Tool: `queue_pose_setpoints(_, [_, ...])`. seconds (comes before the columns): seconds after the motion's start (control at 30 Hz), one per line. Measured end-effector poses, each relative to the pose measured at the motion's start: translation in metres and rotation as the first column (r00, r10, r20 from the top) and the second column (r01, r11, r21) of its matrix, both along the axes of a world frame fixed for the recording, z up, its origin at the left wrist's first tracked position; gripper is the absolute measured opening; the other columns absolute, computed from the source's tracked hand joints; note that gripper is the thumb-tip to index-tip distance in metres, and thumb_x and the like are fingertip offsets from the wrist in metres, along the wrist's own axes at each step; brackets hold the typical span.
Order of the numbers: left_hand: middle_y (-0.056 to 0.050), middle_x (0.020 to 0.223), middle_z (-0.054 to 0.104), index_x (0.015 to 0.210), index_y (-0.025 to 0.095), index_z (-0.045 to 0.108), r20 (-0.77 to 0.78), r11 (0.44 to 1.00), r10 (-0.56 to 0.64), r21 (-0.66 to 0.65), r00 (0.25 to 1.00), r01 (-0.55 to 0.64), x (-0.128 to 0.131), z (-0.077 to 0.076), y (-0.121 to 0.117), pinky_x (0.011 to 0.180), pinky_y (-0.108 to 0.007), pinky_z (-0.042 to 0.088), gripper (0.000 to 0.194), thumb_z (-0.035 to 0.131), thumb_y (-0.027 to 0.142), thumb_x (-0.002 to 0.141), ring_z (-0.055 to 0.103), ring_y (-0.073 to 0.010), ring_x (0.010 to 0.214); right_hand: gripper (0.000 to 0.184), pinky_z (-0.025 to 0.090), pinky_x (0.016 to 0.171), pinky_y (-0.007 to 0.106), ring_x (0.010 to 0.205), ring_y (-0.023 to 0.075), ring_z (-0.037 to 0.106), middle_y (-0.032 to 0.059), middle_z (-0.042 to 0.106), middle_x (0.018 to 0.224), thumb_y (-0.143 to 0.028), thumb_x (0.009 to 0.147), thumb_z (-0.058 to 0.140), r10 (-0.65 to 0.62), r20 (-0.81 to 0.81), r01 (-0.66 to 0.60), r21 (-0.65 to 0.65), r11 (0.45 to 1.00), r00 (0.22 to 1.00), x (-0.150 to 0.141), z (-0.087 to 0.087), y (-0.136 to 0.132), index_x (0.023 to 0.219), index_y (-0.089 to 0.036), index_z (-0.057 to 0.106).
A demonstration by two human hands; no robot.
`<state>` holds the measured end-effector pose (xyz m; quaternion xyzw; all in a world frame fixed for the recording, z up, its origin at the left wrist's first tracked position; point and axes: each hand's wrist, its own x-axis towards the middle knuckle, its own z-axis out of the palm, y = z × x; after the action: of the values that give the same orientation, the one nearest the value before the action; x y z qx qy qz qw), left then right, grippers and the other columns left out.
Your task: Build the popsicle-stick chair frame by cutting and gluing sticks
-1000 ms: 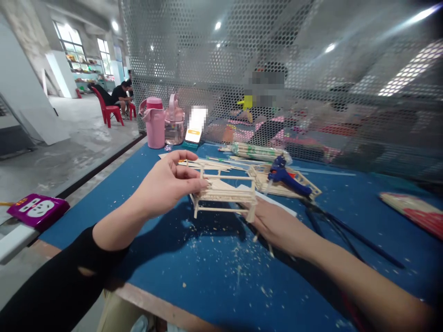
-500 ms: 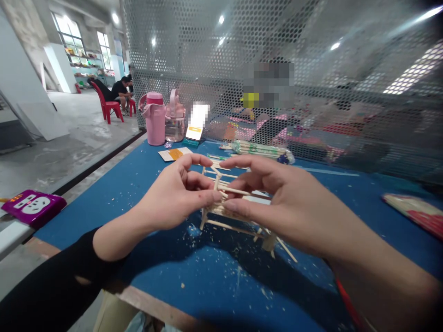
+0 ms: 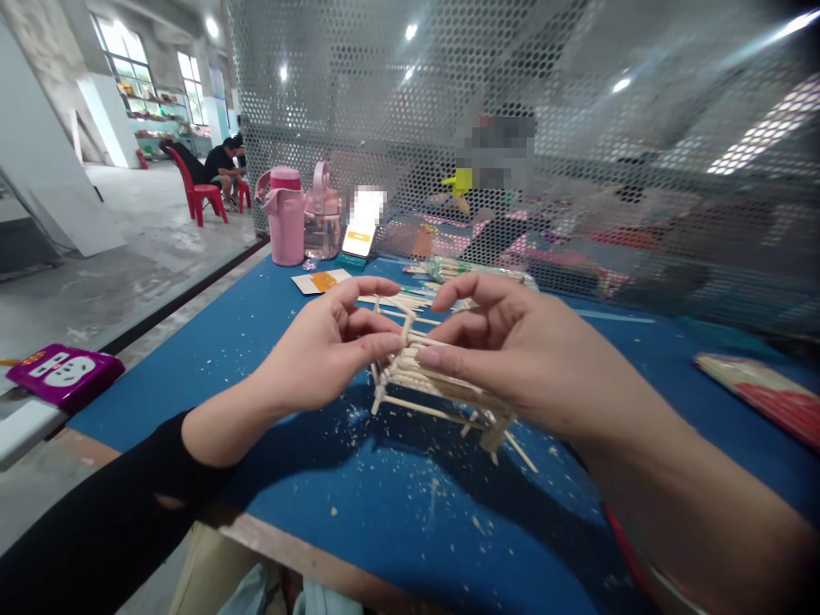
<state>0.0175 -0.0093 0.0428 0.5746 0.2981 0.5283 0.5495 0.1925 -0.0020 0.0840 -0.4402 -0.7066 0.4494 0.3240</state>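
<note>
Between my two hands is a small frame of thin wooden sticks, tilted, with a slatted middle, thin rails and short legs. My left hand pinches its left end near a corner post, thumb in front and fingers behind. From the right, my right hand grips the top of the frame with thumb and curled fingers, its index finger raised. That hand covers much of the frame's right side. Loose sticks lie on the blue tabletop below the frame's right end.
At the back stand a pink thermos, a clear pink-lidded bottle and a lit phone. A bag of sticks lies by the perforated metal screen. A purple power strip sits left; a red-and-cream packet lies right.
My right hand came up from behind the frame and took hold of its top. The stick frame turned and tilted, its right end swinging nearer. Lately both hands have barely shifted.
</note>
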Motion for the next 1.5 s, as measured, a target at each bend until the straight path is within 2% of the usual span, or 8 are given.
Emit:
queue_pose_setpoints(0.3, [0.006,0.059,0.059,0.102,0.014,0.052,-0.017,0.999,0.032,0.035,0.999,-0.031,0.005,-0.004,-0.002,0.052,-0.018,0.037,0.032,0.067,0.014,0.074,0.048,-0.0060,0.052,0.032,0.033,0.040,0.023,0.043,0.0088,0.046,-0.0046,0.058,0.052,-0.022,0.062,0.070,0.032,-0.015,-0.032,-0.036,0.999,0.999,0.000,0.002,0.001,0.082,-0.024,0.045])
queue_pose_setpoints(0.6, [0.004,0.064,0.063,0.096,0.017,0.054,0.096,0.964,0.262,0.027,0.960,-0.266,0.021,-0.016,-0.014,0.052,-0.019,0.039,0.021,0.065,0.022,0.079,0.048,-0.0062,0.051,0.029,0.032,0.040,0.021,0.043,0.0083,0.045,-0.0059,0.058,0.052,-0.023,0.065,0.070,-0.034,-0.040,0.033,-0.007,0.999,0.999,0.000,-0.004,0.000,0.080,-0.024,0.046])
queue_pose_setpoints(0.83, [-0.001,0.077,0.065,0.092,0.016,0.064,-0.086,0.905,0.423,0.078,0.902,-0.417,0.022,-0.018,-0.013,0.060,-0.023,0.041,0.018,0.066,0.027,0.078,0.054,-0.0110,0.066,0.028,0.032,0.040,0.021,0.042,0.0078,0.044,-0.0070,0.056,0.051,-0.022,0.063,0.070,-0.046,-0.052,0.046,-0.003,0.999,0.998,-0.003,-0.002,0.000,0.078,-0.024,0.046])
queue_pose_setpoints(0.93, [-0.002,0.071,0.064,0.075,0.014,0.067,-0.188,0.922,0.387,0.067,0.903,-0.381,0.021,-0.017,-0.012,0.058,-0.023,0.040,0.023,0.060,0.035,0.082,0.051,-0.0112,0.062,0.030,0.033,0.041,0.022,0.043,0.0083,0.045,-0.0072,0.055,0.052,-0.022,0.062,0.071,-0.083,-0.064,0.084,0.024,0.996,0.995,-0.004,-0.002,0.000,0.076,-0.024,0.045])
queue_pose_setpoints(1.0, [-0.002,0.066,0.062,0.070,0.014,0.067,-0.169,0.945,0.327,0.068,0.930,-0.320,0.021,-0.017,-0.014,0.054,-0.023,0.038,0.032,0.053,0.037,0.086,0.048,-0.0100,0.057,0.030,0.034,0.041,0.023,0.043,0.0089,0.046,-0.0063,0.056,0.053,-0.023,0.061,0.071,-0.095,-0.063,0.097,0.036,0.995,0.994,-0.004,-0.002,-0.001,0.076,-0.024,0.045])
queue_pose_setpoints(1.07, [-0.001,0.066,0.061,0.074,0.014,0.069,-0.142,0.957,0.287,0.089,0.947,-0.277,0.022,-0.017,-0.016,0.050,-0.022,0.035,0.031,0.051,0.036,0.087,0.044,-0.0089,0.054,0.031,0.034,0.041,0.024,0.043,0.0094,0.046,-0.0055,0.057,0.054,-0.024,0.061,0.071,-0.105,-0.062,0.108,0.044,0.993,0.993,-0.004,-0.002,-0.001,0.076,-0.024,0.044])
queue_pose_setpoints(1.23, [0.000,0.066,0.060,0.098,0.014,0.071,-0.151,0.960,0.254,0.160,0.955,-0.230,0.022,-0.021,-0.015,0.046,-0.022,0.029,0.027,0.069,0.028,0.075,0.034,-0.0079,0.050,0.032,0.039,0.044,0.027,0.046,0.0121,0.051,-0.0044,0.056,0.054,-0.026,0.060,0.073,-0.123,-0.047,0.125,0.033,0.992,0.991,-0.001,0.002,0.000,0.075,-0.025,0.044])
queue_pose_setpoints(1.5, [-0.005,0.086,0.067,0.096,0.015,0.071,-0.140,0.962,0.231,0.183,0.963,-0.204,0.023,-0.024,-0.012,0.062,-0.024,0.041,0.022,0.064,0.028,0.079,0.052,-0.0122,0.067,0.031,0.039,0.044,0.024,0.046,0.0103,0.052,-0.0053,0.059,0.053,-0.021,0.061,0.073,-0.062,-0.081,0.060,-0.033,0.998,0.995,0.001,0.004,0.001,0.075,-0.024,0.045])
